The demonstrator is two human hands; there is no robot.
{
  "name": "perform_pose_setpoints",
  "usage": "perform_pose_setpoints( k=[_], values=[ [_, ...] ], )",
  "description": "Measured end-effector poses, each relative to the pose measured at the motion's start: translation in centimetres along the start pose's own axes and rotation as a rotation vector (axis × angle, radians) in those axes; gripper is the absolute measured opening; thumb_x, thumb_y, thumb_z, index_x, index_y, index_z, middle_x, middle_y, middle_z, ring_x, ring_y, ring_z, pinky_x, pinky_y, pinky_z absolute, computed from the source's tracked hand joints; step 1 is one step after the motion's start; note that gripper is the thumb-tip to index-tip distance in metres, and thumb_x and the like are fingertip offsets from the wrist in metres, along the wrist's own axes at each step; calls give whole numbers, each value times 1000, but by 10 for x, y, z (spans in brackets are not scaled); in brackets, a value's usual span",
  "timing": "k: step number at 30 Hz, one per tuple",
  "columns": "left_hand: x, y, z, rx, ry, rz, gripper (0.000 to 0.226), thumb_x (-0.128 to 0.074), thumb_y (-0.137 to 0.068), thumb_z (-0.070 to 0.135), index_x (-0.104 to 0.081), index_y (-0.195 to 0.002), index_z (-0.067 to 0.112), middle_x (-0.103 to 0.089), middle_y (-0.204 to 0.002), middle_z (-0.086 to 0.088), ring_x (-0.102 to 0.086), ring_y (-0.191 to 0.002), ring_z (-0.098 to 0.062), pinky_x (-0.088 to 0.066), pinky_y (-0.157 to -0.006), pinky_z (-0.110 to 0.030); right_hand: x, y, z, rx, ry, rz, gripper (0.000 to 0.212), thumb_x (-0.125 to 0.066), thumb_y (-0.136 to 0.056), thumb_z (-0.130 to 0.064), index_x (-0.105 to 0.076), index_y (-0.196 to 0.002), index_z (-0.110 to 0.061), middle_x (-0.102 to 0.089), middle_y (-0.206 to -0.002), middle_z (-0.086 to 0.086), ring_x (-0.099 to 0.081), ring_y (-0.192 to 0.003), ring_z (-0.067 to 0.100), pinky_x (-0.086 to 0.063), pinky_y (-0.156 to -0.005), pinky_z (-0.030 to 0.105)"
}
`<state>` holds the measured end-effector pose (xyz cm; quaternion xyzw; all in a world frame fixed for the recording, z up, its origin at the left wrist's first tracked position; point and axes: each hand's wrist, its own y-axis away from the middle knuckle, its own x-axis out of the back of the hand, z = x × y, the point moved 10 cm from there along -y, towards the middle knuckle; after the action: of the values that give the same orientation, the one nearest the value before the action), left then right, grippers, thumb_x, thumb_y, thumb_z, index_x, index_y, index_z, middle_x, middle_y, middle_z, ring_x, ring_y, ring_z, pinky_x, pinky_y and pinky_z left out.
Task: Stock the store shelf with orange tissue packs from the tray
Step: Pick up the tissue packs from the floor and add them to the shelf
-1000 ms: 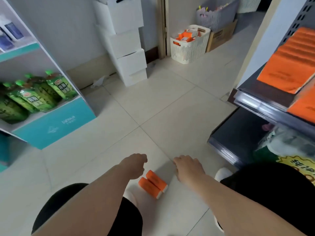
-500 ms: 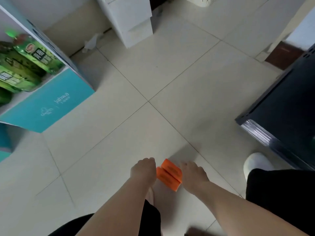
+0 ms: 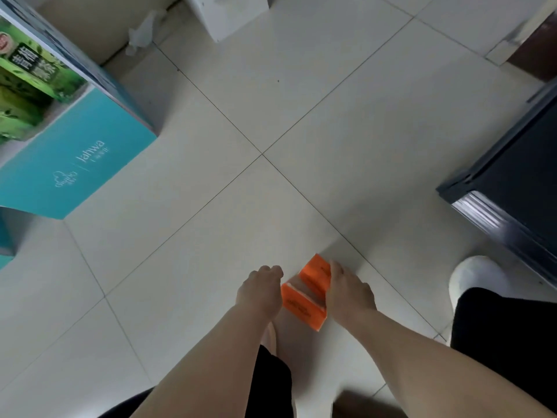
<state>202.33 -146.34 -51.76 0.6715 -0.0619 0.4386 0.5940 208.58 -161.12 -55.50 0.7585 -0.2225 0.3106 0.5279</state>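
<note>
**Hands close on 2 orange packs on floor**

Head view: since 0.5 s ago the right hand (image 3: 349,292) has moved from beside the packs onto the far pack (image 3: 315,274). The left hand (image 3: 260,289) has come up against the near pack (image 3: 303,306). The view has also dipped, so the white boxes (image 3: 232,16) are now cut off at the top edge.

Both orange tissue packs lie on the tiled floor (image 3: 211,116), low centre, between the 2 hands. They sit side by side at a slant. A white edge shows where they meet.

R hand: fingers (image 3: 335,268) curl down over the far pack's right edge and grip it. Back of hand faces up.

L hand: fingers (image 3: 271,271) are curled under, knuckles up, and touch the near pack's left end. Can't tell whether they actually grip it, as the tips are hidden.

Both forearms come in from the bottom of the view, w/ black trousers (image 3: 506,333) at either side. A white shoe (image 3: 476,282) is on the floor right of the R hand.

Dark shelf base (image 3: 512,182) is at the right edge, well apart from the packs. Teal display stand (image 3: 75,164) is at far left w/ green pouches (image 3: 27,79) on it. A crumpled scrap (image 3: 141,31) lies on the floor by the wall, top left, near the boxes.
</note>
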Motion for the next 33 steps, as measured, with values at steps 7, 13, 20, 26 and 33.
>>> perform_pose_setpoints(
  k=[7,13,20,26,33],
  values=[
    [-13,-3,16,-47,-76,-15,45,-42,-88,3,-45,-129,18,-47,-126,-6,-52,-113,-28,-47,-91,-37,-4,11,15,39,147,47,63,-50,-91,-20,-17,-145,-16,-46,-131,3,-51,-115,20,-43,-86,33],
    [-36,-9,20,-79,-290,-68,55,-46,-89,3,-34,-139,22,-34,-136,-5,-44,-117,-29,-44,-92,-39,17,20,33,21,42,186,44,-50,-86,-10,-40,-128,-17,-53,-117,3,-54,-104,21,-41,-87,29],
    [-49,-16,40,-83,-339,-15,40,-43,-91,4,-43,-128,19,-45,-125,-6,-48,-115,-27,-44,-85,-37,6,26,68,-107,23,67,36,-51,-85,-7,-39,-118,-17,-45,-120,2,-53,-108,19,-44,-84,28],
    [-16,-12,39,15,-260,36,38,-46,-89,6,-41,-125,16,-47,-124,-3,-46,-116,-25,-44,-85,-34,36,30,65,-106,-98,130,44,-53,-85,-8,-41,-125,-18,-45,-119,4,-51,-108,22,-46,-84,32],
    [56,31,55,35,7,251,30,-47,-88,10,-40,-117,10,-52,-115,-7,-51,-107,-28,-42,-78,-35,105,66,100,-109,-260,316,39,-50,-87,-5,-44,-125,-11,-46,-120,12,-52,-106,31,-44,-84,36]
  ],
)
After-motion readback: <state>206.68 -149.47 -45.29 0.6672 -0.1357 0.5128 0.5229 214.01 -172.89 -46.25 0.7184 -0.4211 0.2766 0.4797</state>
